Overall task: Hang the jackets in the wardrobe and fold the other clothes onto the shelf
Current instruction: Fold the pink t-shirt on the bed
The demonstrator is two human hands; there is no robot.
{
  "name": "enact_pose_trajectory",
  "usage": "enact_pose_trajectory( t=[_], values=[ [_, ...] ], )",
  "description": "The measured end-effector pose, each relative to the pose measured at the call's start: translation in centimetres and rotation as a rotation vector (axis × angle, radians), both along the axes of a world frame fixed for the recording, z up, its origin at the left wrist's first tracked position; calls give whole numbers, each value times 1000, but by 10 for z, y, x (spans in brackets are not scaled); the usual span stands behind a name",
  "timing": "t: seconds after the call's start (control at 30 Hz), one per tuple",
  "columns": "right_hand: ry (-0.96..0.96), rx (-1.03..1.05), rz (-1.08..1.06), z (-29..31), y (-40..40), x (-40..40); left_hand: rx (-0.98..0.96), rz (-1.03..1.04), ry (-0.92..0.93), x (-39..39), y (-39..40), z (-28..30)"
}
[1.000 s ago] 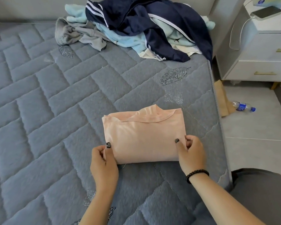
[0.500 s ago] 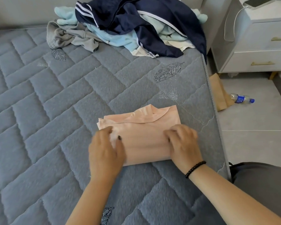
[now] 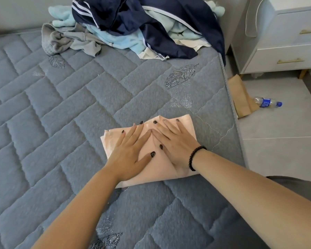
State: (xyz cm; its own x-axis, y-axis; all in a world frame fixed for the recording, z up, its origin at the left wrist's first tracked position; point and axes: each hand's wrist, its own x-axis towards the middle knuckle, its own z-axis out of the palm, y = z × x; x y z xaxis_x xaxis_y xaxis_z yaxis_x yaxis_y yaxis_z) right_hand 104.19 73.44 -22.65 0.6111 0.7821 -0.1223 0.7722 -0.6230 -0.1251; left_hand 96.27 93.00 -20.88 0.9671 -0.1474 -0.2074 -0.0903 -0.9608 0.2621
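A folded peach garment lies on the grey quilted mattress near its right edge. My left hand lies flat on the left half of it, fingers straight and spread. My right hand, with a black bead bracelet at the wrist, presses flat on the right half. The two hands touch at the forefingers. At the far end of the bed sits a heap of clothes: a navy jacket with white stripes on top, light blue garments under it and a grey garment to the left.
A white nightstand with gold handles stands right of the bed, a cable hanging down its side. On the tiled floor lie a brown paper bag and a plastic bottle with a blue label. The wardrobe is not visible.
Both hands let go of the garment's near edge after folding it over, then moved up onto it and flattened out, fingers straight, pressing it down.
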Motion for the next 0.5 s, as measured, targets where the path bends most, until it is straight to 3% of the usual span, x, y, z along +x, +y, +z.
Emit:
enact_pose_trajectory(
  t=[0.17,0.3,0.4,0.5],
  values=[
    [58,37,-257,-13,-4,-1,-31,183,-65,1,-3,-11],
    [113,91,-558,-12,-16,-3,-41,577,-135,-16,-13,-13],
    [173,324,-767,-3,-22,-19,-238,957,-140,-31,-26,-8],
    [258,560,-945,0,-26,-43,-366,1098,-218,-44,-32,-6]
  ],
)
